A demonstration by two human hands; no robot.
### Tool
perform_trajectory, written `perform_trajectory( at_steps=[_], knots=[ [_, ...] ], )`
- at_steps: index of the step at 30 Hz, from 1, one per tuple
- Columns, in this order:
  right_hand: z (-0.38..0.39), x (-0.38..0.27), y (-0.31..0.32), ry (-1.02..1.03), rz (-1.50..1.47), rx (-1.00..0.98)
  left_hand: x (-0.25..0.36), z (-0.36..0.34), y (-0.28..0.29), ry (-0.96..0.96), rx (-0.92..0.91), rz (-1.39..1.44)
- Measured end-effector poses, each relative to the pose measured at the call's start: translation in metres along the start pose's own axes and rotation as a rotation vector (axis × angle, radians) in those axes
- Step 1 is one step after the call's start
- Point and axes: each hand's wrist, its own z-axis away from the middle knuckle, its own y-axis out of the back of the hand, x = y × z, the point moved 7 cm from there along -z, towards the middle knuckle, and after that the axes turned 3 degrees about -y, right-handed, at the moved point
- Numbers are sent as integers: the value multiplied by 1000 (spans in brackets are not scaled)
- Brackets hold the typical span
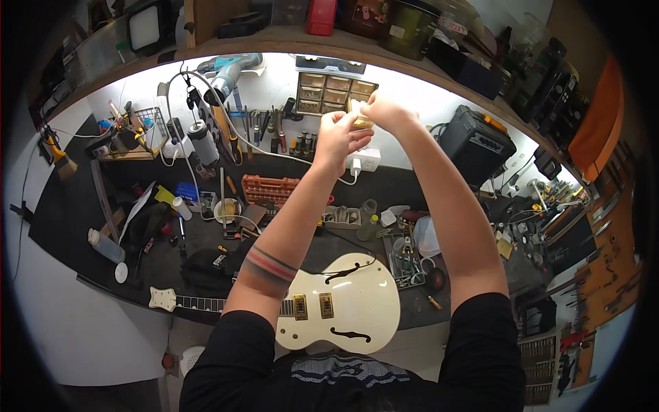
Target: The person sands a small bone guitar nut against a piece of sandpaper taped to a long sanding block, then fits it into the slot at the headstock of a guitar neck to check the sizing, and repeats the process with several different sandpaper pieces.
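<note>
My two hands are raised in front of the wall-mounted small-parts cabinet (322, 90). They meet at a small translucent amber drawer (360, 122) near the cabinet's lower right. My left hand (339, 139) has its fingers curled round the drawer from the left and below. My right hand (384, 113) pinches at the drawer's upper part; whatever else its fingertips hold is hidden. Beneath my arms a cream semi-hollow guitar (364, 305) with gold pickups lies along the front of the dark workbench (103, 275).
A red socket set (271, 189), a tool tray (405, 257) and bottles (103, 244) crowd the bench. A white power strip (367, 158) is below my hands, a black amplifier (473, 147) at right. A cluttered wooden shelf (240, 48) overhangs everything; corded tools (202, 137) hang at left.
</note>
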Motion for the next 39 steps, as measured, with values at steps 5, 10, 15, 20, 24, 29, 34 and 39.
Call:
perform_trajectory(
  at_steps=[5,10,15,20,24,29,34,39],
  knots=[
    [-42,4,-24,65,205,-91,1,7,-8,-17,-15,-24],
    [-36,1,-15,131,-84,-318,6,6,9,-15,-28,-59],
    [-8,-26,-3,238,382,-234,8,1,11,-6,-52,-55],
    [0,-21,-5,239,331,-291,3,2,1,55,-55,-5],
    [0,-11,2,188,256,-340,3,1,-5,10,-75,-15],
    [25,-27,22,312,319,-227,15,0,-2,-31,-48,-73],
    [13,-2,8,299,99,-203,18,2,-15,-54,-20,-50],
    [-1,18,-4,293,-210,-185,26,3,-21,-42,-20,-17]
  ],
)
